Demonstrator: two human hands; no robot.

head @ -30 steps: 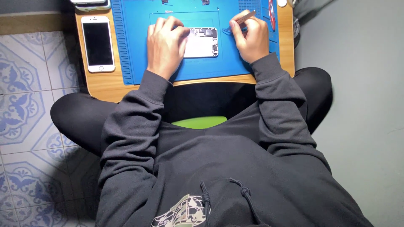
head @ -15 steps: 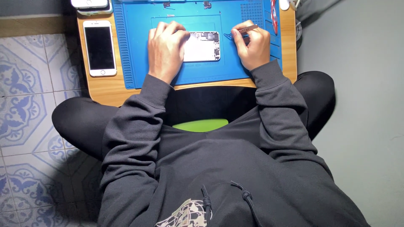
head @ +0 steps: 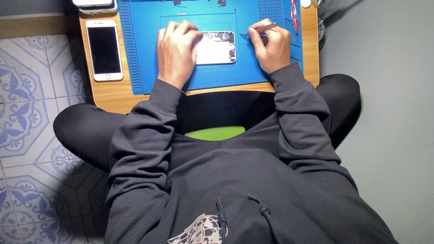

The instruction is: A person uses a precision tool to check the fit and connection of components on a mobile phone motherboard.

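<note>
Two bare hands work over a blue mat [head: 144,68] on a small wooden table [head: 113,92], seen from above. Left hand [head: 177,52] lies palm down on the left part of an opened phone [head: 217,47] — fingers flat and spread across it, pressing it to the mat, not curled around anything. The phone sits near the middle of the mat inside a faint rectangular outline, its silver inner plate and dark parts at the right edge exposed. Right hand [head: 271,47] rests just right of the phone, fingers pinched closed around thin metal tweezers [head: 262,29]; the tips point left toward the phone's far right corner, whether they touch it cannot be told. Both arms wear dark grey hoodie sleeves [head: 298,108].

Left of the mat, on bare wood, lies a white phone [head: 104,49] with a dark screen, face up, well apart from the hands. At the far left corner of the table, another device [head: 92,3] is partly cut off by the frame edge. A red-handled tool [head: 294,13] lies at the far right of the mat, beside a ribbed grid section.

Person sits cross-legged in black trousers, knees out on both sides — a green cushion [head: 216,133] shows under the table's near edge. Patterned blue-and-white tiles [head: 27,135] at left, plain grey floor [head: 389,113] at right.
</note>
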